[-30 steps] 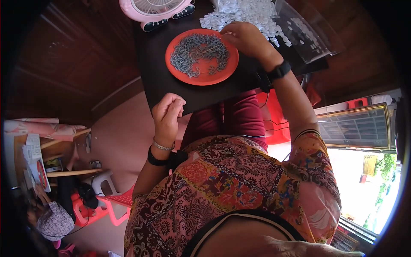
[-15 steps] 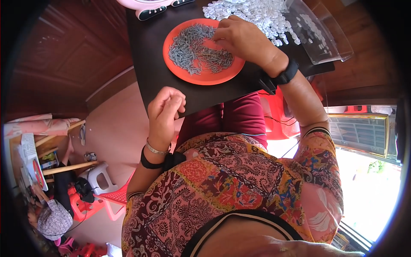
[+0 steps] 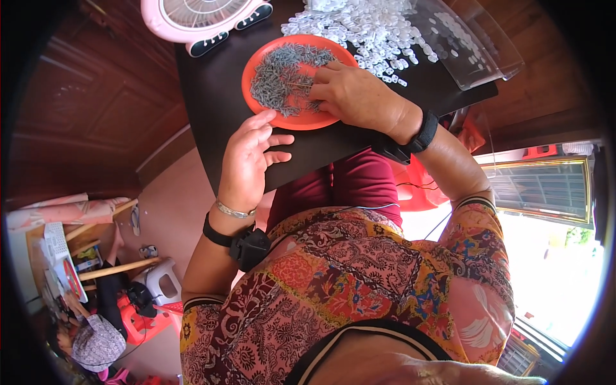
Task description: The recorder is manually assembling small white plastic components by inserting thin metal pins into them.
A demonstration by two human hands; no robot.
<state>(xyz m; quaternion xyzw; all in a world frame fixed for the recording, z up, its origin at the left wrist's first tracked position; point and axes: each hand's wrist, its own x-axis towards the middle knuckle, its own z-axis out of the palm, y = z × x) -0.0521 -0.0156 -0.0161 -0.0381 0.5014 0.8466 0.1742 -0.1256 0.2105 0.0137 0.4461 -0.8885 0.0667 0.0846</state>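
An orange plate (image 3: 300,123) on the dark table holds a heap of small grey pieces (image 3: 272,82) that look like screws. My right hand (image 3: 359,99) reaches over the plate's right side, its bent fingertips down among the grey pieces. What lies between those fingertips, if anything, is hidden. Beside the plate's near left rim is my left hand (image 3: 247,157), palm turned inward and fingers spread apart. Its index fingertip comes up to the rim; whether it touches cannot be made out. Nothing shows in that hand.
Many small clear plastic pieces (image 3: 378,35) are heaped beyond the plate. To their right, a clear plastic tray (image 3: 478,77) holds more of them. A pink fan (image 3: 199,25) stands at the far left. Another person (image 3: 96,340) works at the lower left.
My left hand has moved up toward the plate and its curled fingers have spread. My right hand has shifted slightly nearer and stays over the plate. The whole view has shifted a little.
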